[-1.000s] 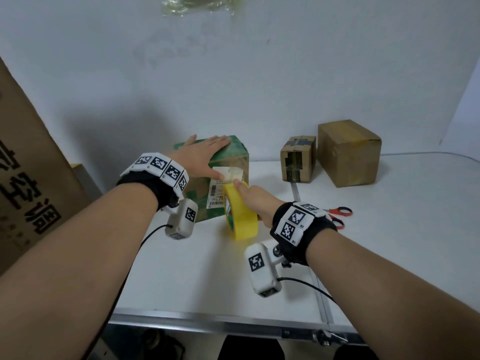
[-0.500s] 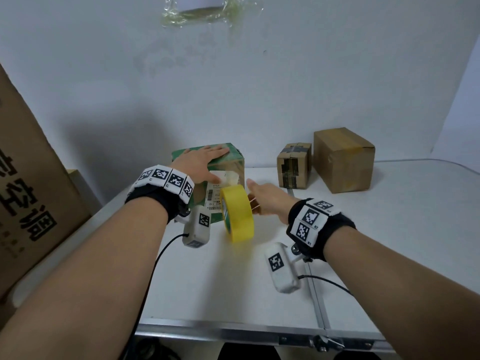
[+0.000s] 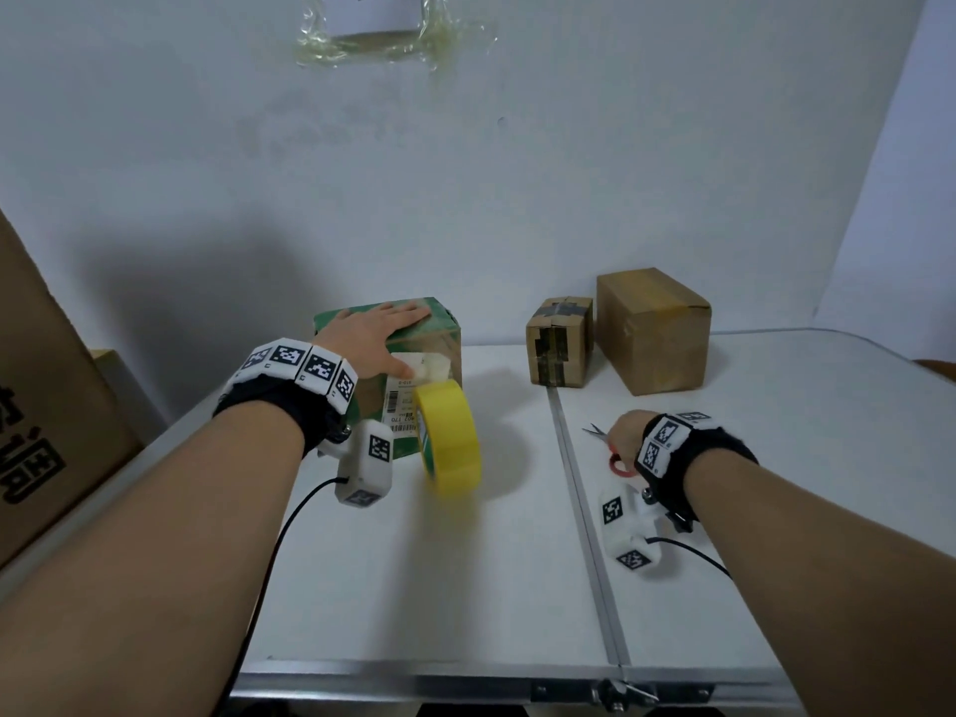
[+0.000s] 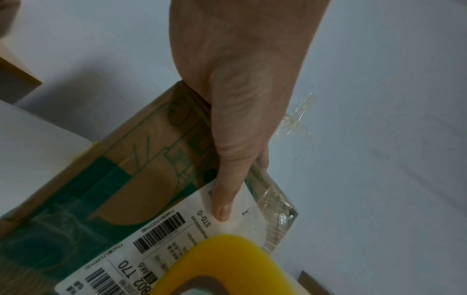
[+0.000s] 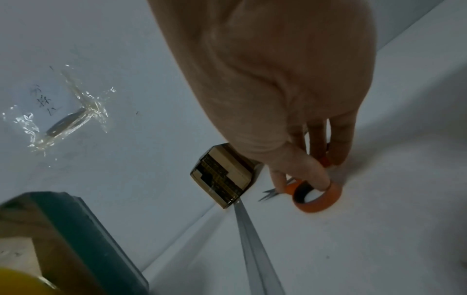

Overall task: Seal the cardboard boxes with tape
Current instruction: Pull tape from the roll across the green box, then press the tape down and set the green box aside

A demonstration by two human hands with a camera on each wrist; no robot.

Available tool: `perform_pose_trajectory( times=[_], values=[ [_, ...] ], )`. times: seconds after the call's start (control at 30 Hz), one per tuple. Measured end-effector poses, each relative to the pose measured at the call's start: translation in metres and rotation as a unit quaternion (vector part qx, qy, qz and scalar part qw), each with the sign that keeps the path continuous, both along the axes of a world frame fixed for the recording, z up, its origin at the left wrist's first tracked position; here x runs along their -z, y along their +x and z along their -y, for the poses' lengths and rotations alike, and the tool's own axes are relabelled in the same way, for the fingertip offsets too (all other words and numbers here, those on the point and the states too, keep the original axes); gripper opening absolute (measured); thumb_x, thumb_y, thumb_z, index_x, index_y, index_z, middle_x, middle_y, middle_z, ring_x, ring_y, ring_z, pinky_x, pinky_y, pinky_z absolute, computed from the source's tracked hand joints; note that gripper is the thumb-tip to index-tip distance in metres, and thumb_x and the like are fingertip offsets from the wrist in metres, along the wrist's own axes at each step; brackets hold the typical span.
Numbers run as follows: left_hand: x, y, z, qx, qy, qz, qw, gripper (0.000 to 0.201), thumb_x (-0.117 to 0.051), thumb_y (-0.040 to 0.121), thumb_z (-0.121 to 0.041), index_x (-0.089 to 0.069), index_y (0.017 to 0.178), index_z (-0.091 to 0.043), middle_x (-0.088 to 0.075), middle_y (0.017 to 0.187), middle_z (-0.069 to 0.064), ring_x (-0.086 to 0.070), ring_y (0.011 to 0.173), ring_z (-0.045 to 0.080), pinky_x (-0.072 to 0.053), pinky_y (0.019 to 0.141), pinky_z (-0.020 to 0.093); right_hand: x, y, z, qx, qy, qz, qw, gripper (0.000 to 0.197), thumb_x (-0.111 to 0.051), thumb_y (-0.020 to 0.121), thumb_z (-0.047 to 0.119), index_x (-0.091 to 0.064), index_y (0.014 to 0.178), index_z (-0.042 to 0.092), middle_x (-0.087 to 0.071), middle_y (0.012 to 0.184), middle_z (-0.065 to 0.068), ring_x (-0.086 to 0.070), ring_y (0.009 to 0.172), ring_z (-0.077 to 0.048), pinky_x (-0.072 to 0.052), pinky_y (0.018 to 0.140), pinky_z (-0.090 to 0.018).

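A green and brown cardboard box stands at the back left of the white table. My left hand lies flat on its top, fingers straight. Its thumb presses the white shipping label on the front face. A yellow tape roll is on edge against that face, just below the thumb, with its lower rim blurred. My right hand is off to the right, gripping the red-handled scissors. In the right wrist view the thumb goes through one orange loop and the fingers curl over the other handle.
A small taped box and a larger brown box stand at the back, right of centre. A big printed carton leans at the left. A metal seam runs front to back across the table. Paper is taped to the wall.
My right hand let go of the yellow tape roll, moved right across the seam and took hold of the scissors. My left hand stayed on the green box.
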State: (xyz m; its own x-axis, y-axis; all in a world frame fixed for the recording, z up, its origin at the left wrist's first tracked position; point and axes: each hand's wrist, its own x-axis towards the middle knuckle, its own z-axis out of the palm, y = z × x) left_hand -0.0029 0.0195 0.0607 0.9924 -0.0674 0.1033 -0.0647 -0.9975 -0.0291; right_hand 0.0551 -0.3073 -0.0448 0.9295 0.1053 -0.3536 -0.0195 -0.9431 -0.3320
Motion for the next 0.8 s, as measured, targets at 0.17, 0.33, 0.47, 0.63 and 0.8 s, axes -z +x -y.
perform_pose_trajectory(
  times=[0.17, 0.33, 0.47, 0.63, 0.8],
  values=[
    [0.0, -0.001, 0.001, -0.001, -0.002, 0.008, 1.0, 0.089, -0.068, 0.084, -0.046, -0.011, 0.152, -0.044, -0.013, 0.161, -0.015, -0.02, 0.147, 0.016, -0.019, 0.119, 0.049, 0.012, 0.017, 0.001, 0.039, -0.084, -0.022, 0.995, 0.035, -0.071, 0.08, 0.042, -0.065, 0.099, 0.013, -0.067, 0.103, -0.006, -0.066, 0.1, -0.022, -0.055, 0.092, -0.038],
    [0.0, -0.002, 0.001, 0.001, -0.005, -0.001, 1.0, 0.089, -0.068, 0.085, -0.046, -0.01, 0.152, -0.044, -0.011, 0.161, -0.016, -0.017, 0.148, 0.015, -0.017, 0.119, 0.051, 0.031, 0.032, 0.002, 0.053, -0.099, 0.0, 0.994, 0.04, -0.077, 0.067, 0.053, -0.064, 0.081, 0.017, -0.07, 0.101, -0.003, -0.068, 0.092, -0.022, -0.058, 0.087, -0.039],
    [-0.002, -0.005, 0.003, 0.002, -0.008, -0.006, 1.0, 0.088, -0.068, 0.085, -0.044, -0.01, 0.152, -0.044, -0.011, 0.161, -0.014, -0.017, 0.148, 0.015, -0.016, 0.119, 0.051, -0.003, -0.006, -0.01, 0.033, 0.04, 0.027, 0.998, 0.027, -0.052, 0.099, 0.031, -0.057, 0.083, 0.011, -0.054, 0.077, -0.001, -0.05, 0.066, -0.01, -0.041, 0.053, -0.013],
    [-0.004, -0.011, 0.005, 0.025, -0.017, -0.014, 0.999, 0.089, -0.069, 0.086, -0.04, -0.01, 0.151, -0.045, -0.01, 0.161, -0.016, -0.013, 0.148, 0.014, -0.012, 0.12, 0.05, -0.007, 0.005, -0.017, 0.022, 0.209, 0.049, 0.976, 0.028, -0.056, 0.097, 0.009, -0.061, 0.123, 0.0, -0.059, 0.081, -0.001, -0.056, 0.066, -0.008, -0.043, 0.047, -0.009],
    [-0.007, -0.01, 0.002, 0.045, -0.032, -0.018, 0.998, 0.088, -0.071, 0.084, -0.04, -0.013, 0.15, -0.048, -0.012, 0.16, -0.018, -0.012, 0.148, 0.011, -0.01, 0.121, 0.047, -0.042, -0.006, -0.051, 0.002, 0.354, 0.207, 0.912, 0.029, -0.067, 0.089, 0.014, -0.062, 0.117, 0.013, -0.066, 0.105, -0.003, -0.061, 0.101, -0.021, -0.05, 0.096, -0.036]
  ],
)
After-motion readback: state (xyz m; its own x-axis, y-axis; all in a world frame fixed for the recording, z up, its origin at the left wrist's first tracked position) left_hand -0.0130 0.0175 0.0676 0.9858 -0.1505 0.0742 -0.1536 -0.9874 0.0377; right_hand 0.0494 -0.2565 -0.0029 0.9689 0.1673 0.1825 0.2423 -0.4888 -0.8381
